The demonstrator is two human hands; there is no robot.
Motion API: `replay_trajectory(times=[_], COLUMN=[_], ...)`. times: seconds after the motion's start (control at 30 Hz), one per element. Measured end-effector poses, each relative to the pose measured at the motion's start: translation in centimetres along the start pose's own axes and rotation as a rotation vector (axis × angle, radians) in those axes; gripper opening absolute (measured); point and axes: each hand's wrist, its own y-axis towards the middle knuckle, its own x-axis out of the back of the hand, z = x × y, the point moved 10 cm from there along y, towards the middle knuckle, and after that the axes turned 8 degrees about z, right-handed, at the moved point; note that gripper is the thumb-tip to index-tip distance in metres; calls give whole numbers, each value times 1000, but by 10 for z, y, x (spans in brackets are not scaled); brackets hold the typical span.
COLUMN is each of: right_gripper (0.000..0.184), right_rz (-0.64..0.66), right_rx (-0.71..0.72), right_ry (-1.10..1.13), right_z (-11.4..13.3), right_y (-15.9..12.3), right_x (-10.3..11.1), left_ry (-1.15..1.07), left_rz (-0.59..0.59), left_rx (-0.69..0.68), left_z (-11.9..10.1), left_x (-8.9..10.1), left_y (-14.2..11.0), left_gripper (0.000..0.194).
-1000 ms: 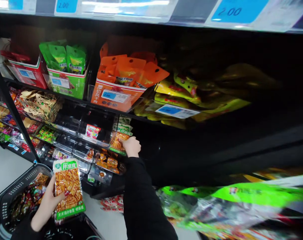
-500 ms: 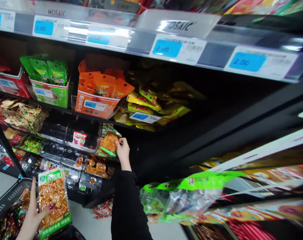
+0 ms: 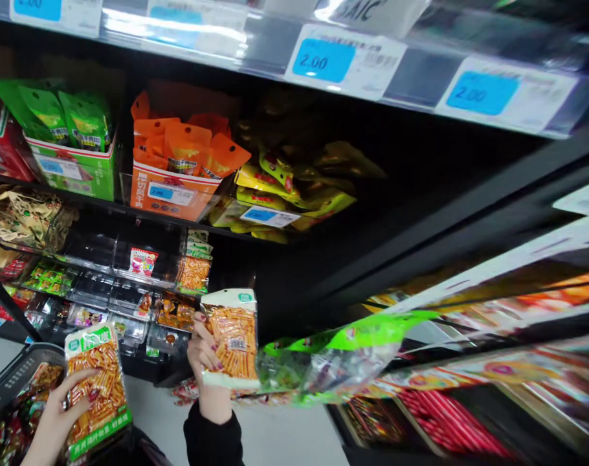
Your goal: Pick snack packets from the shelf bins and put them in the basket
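At the lower left, my left hand [image 3: 68, 408] is closed round a clear snack packet [image 3: 103, 382] with orange-brown strips and a green label, held upright over the basket's side. My right hand [image 3: 207, 356], in a black sleeve, grips a similar snack packet [image 3: 236, 336], its back with a small white label turned toward me. Behind it, more such packets [image 3: 194, 272] stand in a clear shelf bin. A grey shopping basket [image 3: 27, 362] holding dark wrapped snacks sits beneath my left hand.
Above runs a shelf edge with price tags [image 3: 323, 61]. Boxes of green pouches [image 3: 71, 171] and orange pouches [image 3: 173, 194] stand on the shelf, beside yellow bags [image 3: 275, 194]. Green-topped bags [image 3: 343, 356] hang at the right, close to my right hand.
My right hand has drawn a packet out of the shelf bin and brought it down toward me, its back now showing. My left hand keeps its packet, fingers now further across its front.
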Motion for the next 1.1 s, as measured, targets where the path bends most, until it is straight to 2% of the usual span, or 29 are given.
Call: replay_trajectory(times=[0.03,0.07,0.13,0.2,0.27,0.33,0.47,0.53,0.6,0.7,0.77,0.83,0.9,1.0,1.1], right_gripper=[20,23,26,21,16,16,20,21,23,24,17,9,5,7,9], right_rz=[15,1,-80,-175,-203,-126,71,180,282,276,283,334,356,330,278], right_rx=[-15,-19,1,46,56,18,-46,-55,-15,44,-29,-124,-149,-128,-176], right_ry=[63,9,-266,-527,-710,-879,-1107,-1166,-1226,-1242,-1157,-1066,-1048,-1103,-1128], right_z=[-7,-9,-3,7,7,-9,-53,-65,-64,-46,-44,-51,-55,-53,-55], right_y=[-5,-10,-19,-29,-37,-43,-60,-66,-67,-56,-47,-45,-49,-58,-65], right_x=[-7,-12,-20,-30,-46,-68,-105,-117,-126,-119,-108,-104,-104,-108,-106], left_ry=[4,8,8,6,0,-13,-61,-134,-262,-470,-540,-545,-520,-473,-478], left_rz=[26,49,79,73,72,48,-119,-89,-9,21,16,15,11,3,16], left_rx=[13,22,24,-4,-31,-43,-23,-9,27,110,140,143,147,168,196], left_z=[1,1,-1,-5,-6,-2,9,7,2,0,1,1,3,5,7], left_x=[-3,-5,-8,-8,-9,-7,5,-1,-13,-20,-19,-16,-13,-12,-14], left_y=[0,0,-1,-3,-6,-9,-14,-12,-11,-15,-19,-22,-24,-24,-24], left_gripper=[35,35,35,37,41,49,58,51,43,38,37,37,36,40,42])
